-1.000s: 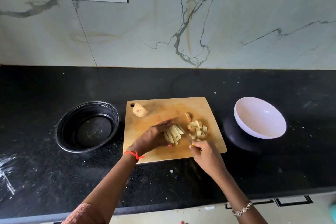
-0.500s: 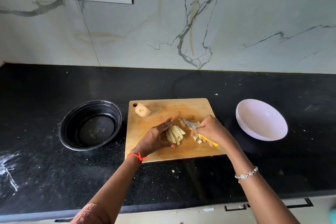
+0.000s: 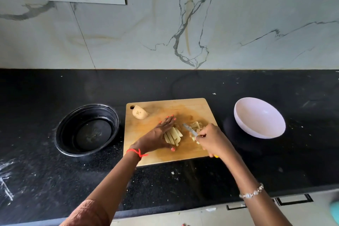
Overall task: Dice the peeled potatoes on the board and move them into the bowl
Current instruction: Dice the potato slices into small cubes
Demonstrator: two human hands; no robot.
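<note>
Right hand clenched round small yellow-handled steel knife, blade angled toward pale peeled potato strips mid tan wooden cutting board, left hand straight-fingered, bracing them for cross-cuts; round white bowl sits right of board.

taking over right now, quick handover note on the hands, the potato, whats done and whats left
Left hand flat, fingers straight, against the potato strips on the board.
Right hand grips the knife, blade between the strips and the diced pieces.
Done: a small pile of diced pieces on the board's right side.
Left: dice the strips and the potato half by the board's hole, then fill the white bowl, which holds nothing.
</note>
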